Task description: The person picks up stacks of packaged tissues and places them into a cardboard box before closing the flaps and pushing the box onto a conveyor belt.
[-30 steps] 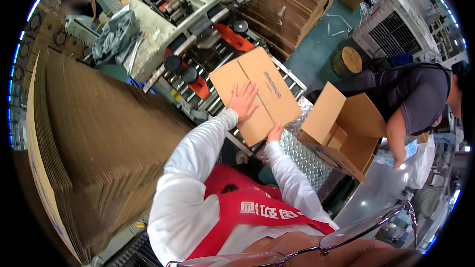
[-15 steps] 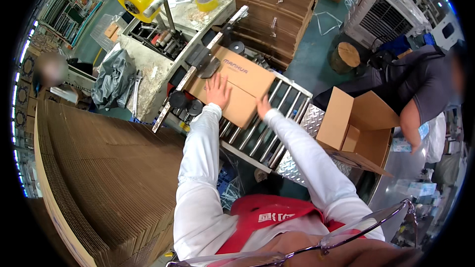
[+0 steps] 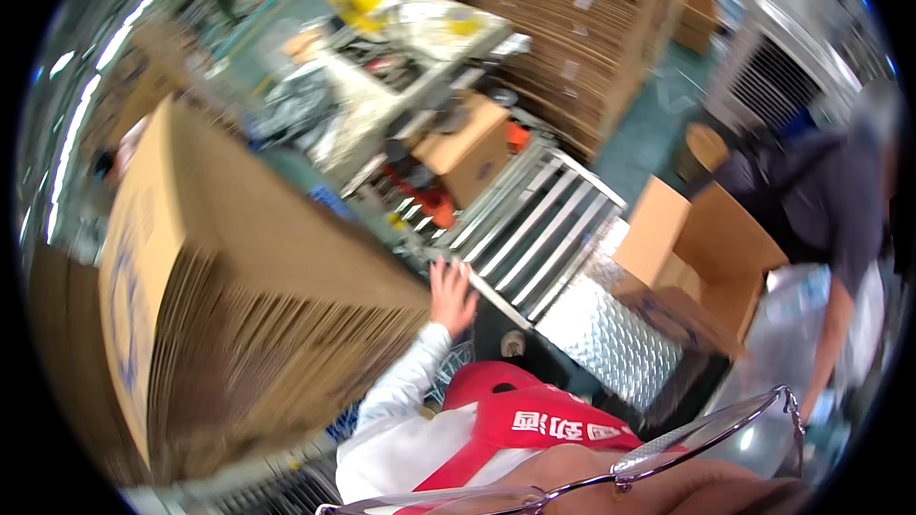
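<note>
My left hand (image 3: 452, 298) is raised near the front rail of the roller conveyor (image 3: 539, 229), fingers spread and nothing in them. My right hand is out of the picture. Farther off, a closed cardboard box (image 3: 477, 167) sits in the tape sealing machine (image 3: 410, 95), between its side rollers, apart from my hand. Left of my arm stands a tall stack of flat cardboard cartons (image 3: 277, 286). Much of the view is smeared by motion.
An open cardboard box (image 3: 658, 229) stands past the patterned metal plate (image 3: 611, 348), beside a co-worker (image 3: 811, 181) on the right. More flat cartons (image 3: 553, 29) are piled behind the conveyor. A wooden stump (image 3: 704, 151) and a grey air cooler (image 3: 778, 76) stand beyond.
Both my hands have left the closed box, which now sits in the machine. My left hand has drawn back toward me; my right hand has left the view. The whole view has shifted.
</note>
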The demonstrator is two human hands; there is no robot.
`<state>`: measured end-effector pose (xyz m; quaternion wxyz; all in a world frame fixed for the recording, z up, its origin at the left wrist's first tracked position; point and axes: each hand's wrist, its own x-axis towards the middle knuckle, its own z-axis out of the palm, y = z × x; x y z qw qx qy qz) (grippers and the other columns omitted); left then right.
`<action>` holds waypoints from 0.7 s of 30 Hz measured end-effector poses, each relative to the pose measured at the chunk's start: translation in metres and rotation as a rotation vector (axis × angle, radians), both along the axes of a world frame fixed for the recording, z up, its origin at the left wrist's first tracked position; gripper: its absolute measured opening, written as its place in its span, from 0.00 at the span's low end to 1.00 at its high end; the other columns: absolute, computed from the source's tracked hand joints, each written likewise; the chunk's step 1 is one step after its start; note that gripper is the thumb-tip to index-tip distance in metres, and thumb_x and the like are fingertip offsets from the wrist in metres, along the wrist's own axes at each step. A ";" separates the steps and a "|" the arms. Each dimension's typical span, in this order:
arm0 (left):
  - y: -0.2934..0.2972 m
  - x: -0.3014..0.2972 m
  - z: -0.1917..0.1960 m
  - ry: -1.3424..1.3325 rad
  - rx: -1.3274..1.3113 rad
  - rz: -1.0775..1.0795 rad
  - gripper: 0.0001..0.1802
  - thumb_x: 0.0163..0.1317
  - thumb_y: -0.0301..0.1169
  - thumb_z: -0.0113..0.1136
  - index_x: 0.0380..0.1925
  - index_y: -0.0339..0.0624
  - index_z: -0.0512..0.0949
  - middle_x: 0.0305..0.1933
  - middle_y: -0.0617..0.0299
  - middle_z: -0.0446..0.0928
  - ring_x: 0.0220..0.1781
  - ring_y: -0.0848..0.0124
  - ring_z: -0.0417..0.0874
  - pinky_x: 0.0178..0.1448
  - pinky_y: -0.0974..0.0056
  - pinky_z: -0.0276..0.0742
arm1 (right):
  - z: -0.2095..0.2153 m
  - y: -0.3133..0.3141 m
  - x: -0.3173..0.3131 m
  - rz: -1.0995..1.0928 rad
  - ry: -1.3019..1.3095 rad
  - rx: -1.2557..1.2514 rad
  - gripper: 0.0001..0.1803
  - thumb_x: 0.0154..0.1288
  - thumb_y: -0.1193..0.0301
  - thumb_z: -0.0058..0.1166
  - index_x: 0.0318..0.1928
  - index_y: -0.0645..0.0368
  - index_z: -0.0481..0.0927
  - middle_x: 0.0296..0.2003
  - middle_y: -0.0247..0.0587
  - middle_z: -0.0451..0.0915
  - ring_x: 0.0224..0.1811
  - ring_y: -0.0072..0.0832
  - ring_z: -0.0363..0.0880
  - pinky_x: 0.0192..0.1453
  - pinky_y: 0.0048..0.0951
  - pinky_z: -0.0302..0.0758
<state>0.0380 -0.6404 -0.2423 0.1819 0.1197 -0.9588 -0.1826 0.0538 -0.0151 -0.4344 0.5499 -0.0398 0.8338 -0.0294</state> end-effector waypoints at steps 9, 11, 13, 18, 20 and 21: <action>-0.048 0.108 0.427 0.276 -0.800 0.937 0.32 0.61 0.49 0.65 0.63 0.47 0.75 0.56 0.54 0.78 0.59 0.51 0.76 0.64 0.49 0.70 | -0.046 -0.024 -0.027 -0.382 0.338 -0.572 0.19 0.61 0.60 0.59 0.46 0.62 0.85 0.37 0.55 0.85 0.39 0.44 0.85 0.46 0.40 0.81; -0.032 0.145 0.427 0.306 -0.886 0.852 0.26 0.63 0.45 0.65 0.58 0.46 0.78 0.48 0.57 0.80 0.49 0.54 0.78 0.55 0.53 0.74 | -0.051 -0.031 -0.024 -0.387 0.361 -0.684 0.20 0.60 0.60 0.60 0.45 0.62 0.85 0.36 0.55 0.86 0.37 0.43 0.86 0.44 0.39 0.81; 0.007 0.136 0.431 0.413 -1.047 0.675 0.14 0.64 0.36 0.64 0.48 0.46 0.81 0.41 0.62 0.81 0.44 0.60 0.80 0.47 0.57 0.77 | -0.052 -0.031 -0.033 -0.433 0.452 -0.751 0.20 0.59 0.59 0.61 0.44 0.63 0.85 0.34 0.54 0.86 0.35 0.42 0.86 0.42 0.39 0.82; 0.213 0.142 0.425 0.530 -1.758 0.169 0.21 0.71 0.49 0.51 0.43 0.46 0.85 0.33 0.63 0.84 0.31 0.69 0.83 0.38 0.63 0.74 | -0.002 -0.017 -0.037 -0.522 0.869 -0.790 0.18 0.63 0.68 0.58 0.52 0.64 0.81 0.41 0.53 0.82 0.43 0.43 0.82 0.50 0.40 0.78; 0.283 0.092 0.425 0.967 -1.690 -0.173 0.24 0.72 0.47 0.48 0.25 0.45 0.82 0.23 0.65 0.81 0.21 0.72 0.78 0.31 0.68 0.69 | 0.059 -0.009 -0.049 -0.376 0.883 -0.816 0.18 0.63 0.72 0.59 0.53 0.62 0.80 0.42 0.51 0.81 0.46 0.42 0.81 0.52 0.39 0.79; 0.308 0.070 0.428 1.039 -1.565 -0.333 0.24 0.71 0.49 0.50 0.20 0.47 0.78 0.21 0.67 0.77 0.20 0.74 0.76 0.29 0.68 0.66 | 0.057 0.004 -0.063 -0.586 0.816 -0.991 0.19 0.64 0.73 0.60 0.55 0.62 0.79 0.44 0.49 0.80 0.48 0.39 0.81 0.53 0.38 0.79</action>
